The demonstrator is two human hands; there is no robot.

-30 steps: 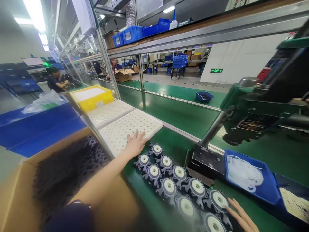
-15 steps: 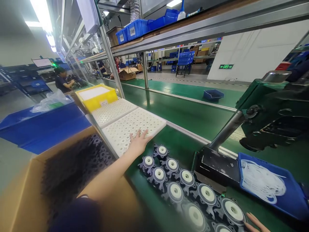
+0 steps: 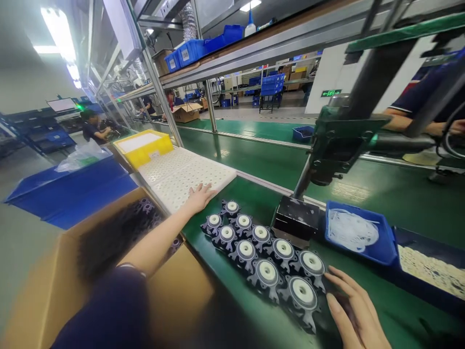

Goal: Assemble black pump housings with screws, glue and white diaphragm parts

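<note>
My left hand [image 3: 199, 198] lies with fingers spread on the near edge of a white perforated tray [image 3: 214, 177]. Between my hands, black star-shaped parts [image 3: 267, 274] with pale round centres stand in two rows on the green bench [image 3: 203, 261]. My right hand [image 3: 358, 308] is at the near right end of these rows, thumb and fingers apart. Its fingertips are close beside the last parts; whether they touch cannot be made out. Neither hand holds anything visible.
A cardboard box [image 3: 60, 276] of black parts stands left, by a blue bin [image 3: 90, 186]. A yellow crate [image 3: 156, 148] is behind the tray. A bench press [image 3: 327, 145] rises beyond the rows, near blue trays of white rings [image 3: 352, 230] and pale pieces [image 3: 432, 269]. Another person's arm [image 3: 403, 118] shows right.
The view has turned to the right. My right hand has come further into the picture beside the rows. My left hand stays spread on the white tray.
</note>
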